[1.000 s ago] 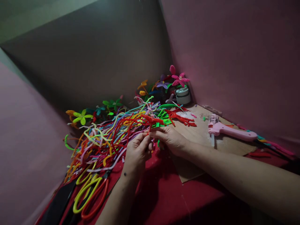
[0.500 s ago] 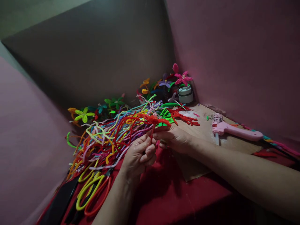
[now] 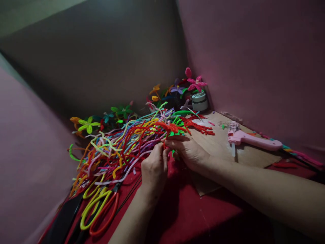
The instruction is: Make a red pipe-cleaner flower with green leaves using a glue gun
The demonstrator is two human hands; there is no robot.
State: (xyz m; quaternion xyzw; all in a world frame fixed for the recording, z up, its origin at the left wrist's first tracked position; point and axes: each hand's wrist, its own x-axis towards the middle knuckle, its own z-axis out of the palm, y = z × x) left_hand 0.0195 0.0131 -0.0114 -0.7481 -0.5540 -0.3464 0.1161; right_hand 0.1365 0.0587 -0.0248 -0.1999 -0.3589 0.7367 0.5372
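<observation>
Head view: left hand [image 3: 154,163] and right hand [image 3: 190,151] pinch a red, fuzzy pipe-cleaner flower [image 3: 171,127] underneath; I'd guess light, bendable, best held there.

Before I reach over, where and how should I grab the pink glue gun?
Probably grip the pink glue gun by its slim handle, right hand coming from the right: the handle points that way, away from the bulky head and translucent stick.

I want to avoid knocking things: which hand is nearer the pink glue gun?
Right. The right hand is to the left of the glue gun; the left hand is farther left, beyond the right.
</observation>
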